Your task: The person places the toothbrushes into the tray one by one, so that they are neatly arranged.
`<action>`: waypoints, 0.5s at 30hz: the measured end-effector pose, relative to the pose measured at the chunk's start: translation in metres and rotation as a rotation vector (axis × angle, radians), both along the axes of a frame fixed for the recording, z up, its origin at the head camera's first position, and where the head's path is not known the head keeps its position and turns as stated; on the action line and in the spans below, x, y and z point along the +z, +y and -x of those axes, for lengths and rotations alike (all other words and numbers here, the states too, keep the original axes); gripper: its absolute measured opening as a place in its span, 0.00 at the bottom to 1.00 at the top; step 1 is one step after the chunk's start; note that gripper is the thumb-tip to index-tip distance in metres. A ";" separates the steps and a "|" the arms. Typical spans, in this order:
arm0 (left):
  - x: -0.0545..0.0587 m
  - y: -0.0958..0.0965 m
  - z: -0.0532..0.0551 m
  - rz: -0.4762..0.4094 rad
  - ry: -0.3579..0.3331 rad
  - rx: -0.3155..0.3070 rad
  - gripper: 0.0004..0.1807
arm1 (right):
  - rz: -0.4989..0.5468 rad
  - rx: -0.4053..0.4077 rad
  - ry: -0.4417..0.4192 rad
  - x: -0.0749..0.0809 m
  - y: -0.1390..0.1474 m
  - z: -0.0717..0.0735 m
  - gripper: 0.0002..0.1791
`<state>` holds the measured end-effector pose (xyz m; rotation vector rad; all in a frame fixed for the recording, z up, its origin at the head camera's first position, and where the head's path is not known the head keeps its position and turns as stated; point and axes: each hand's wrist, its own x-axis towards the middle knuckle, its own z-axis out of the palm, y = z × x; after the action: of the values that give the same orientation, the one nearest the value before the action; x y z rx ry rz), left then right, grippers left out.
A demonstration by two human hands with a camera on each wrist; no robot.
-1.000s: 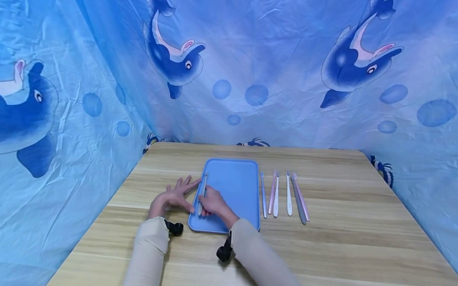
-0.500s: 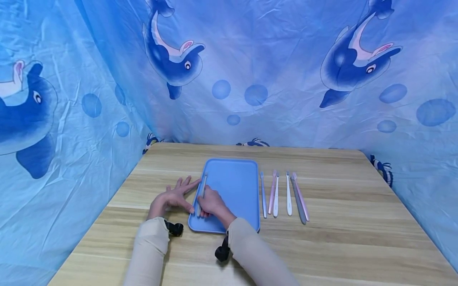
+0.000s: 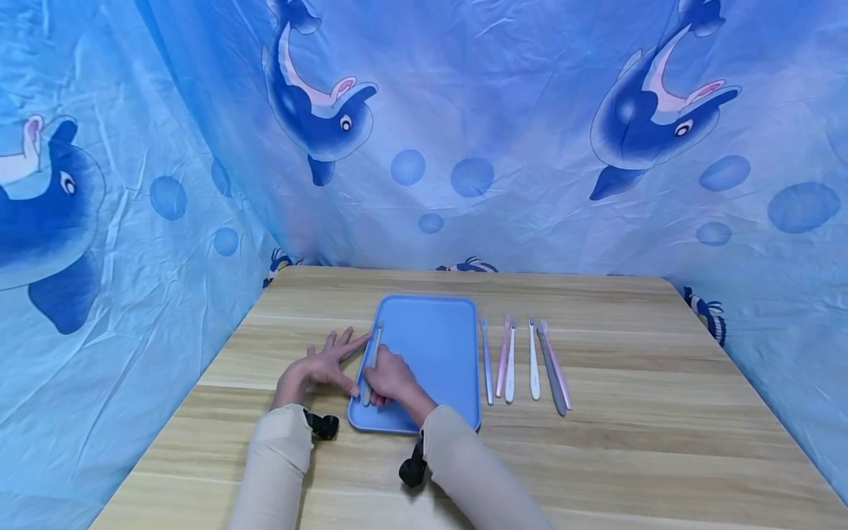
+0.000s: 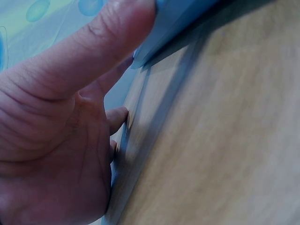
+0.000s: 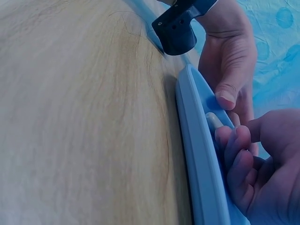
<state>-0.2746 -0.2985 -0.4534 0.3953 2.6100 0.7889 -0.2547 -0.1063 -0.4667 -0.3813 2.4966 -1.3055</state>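
Note:
A light grey toothbrush (image 3: 376, 352) lies lengthwise along the left side of the blue tray (image 3: 433, 346), its head toward the far end. My right hand (image 3: 395, 378) pinches its handle inside the tray; in the right wrist view, the handle's end (image 5: 213, 120) shows beside the curled fingers (image 5: 240, 161). Fingers spread, my left hand (image 3: 323, 366) touches the tray's left rim with thumb and index finger. Close up in the left wrist view, its thumb (image 4: 103, 42) meets the tray's outer side.
Right of the tray, several toothbrushes lie in a loose row on the wooden table (image 3: 636, 353): a blue one (image 3: 487, 361), pink ones, white ones (image 3: 534, 361) and a dark grey one (image 3: 553, 372). A dolphin-print curtain (image 3: 530, 221) surrounds the table.
My right hand has shifted the toothbrush's handle slightly left and nearer, toward the tray's left rim. The left hand has stayed in place.

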 end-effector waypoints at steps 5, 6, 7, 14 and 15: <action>-0.001 0.000 0.000 0.001 -0.003 0.002 0.72 | 0.018 0.008 -0.003 0.001 0.002 -0.001 0.21; 0.000 0.000 0.000 0.001 -0.004 0.003 0.72 | 0.022 0.009 -0.003 0.002 0.002 -0.001 0.21; 0.000 0.000 0.000 0.001 -0.006 0.003 0.72 | 0.026 0.010 -0.005 0.002 0.003 -0.002 0.22; 0.001 0.002 -0.001 -0.010 -0.010 0.005 0.71 | 0.039 0.020 -0.016 0.006 0.005 -0.004 0.25; 0.001 0.002 -0.001 -0.010 -0.010 0.004 0.71 | 0.041 0.021 -0.018 0.006 0.005 -0.004 0.25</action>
<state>-0.2733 -0.2967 -0.4522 0.3875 2.5992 0.8035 -0.2505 -0.1009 -0.4606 -0.4016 2.4475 -1.3482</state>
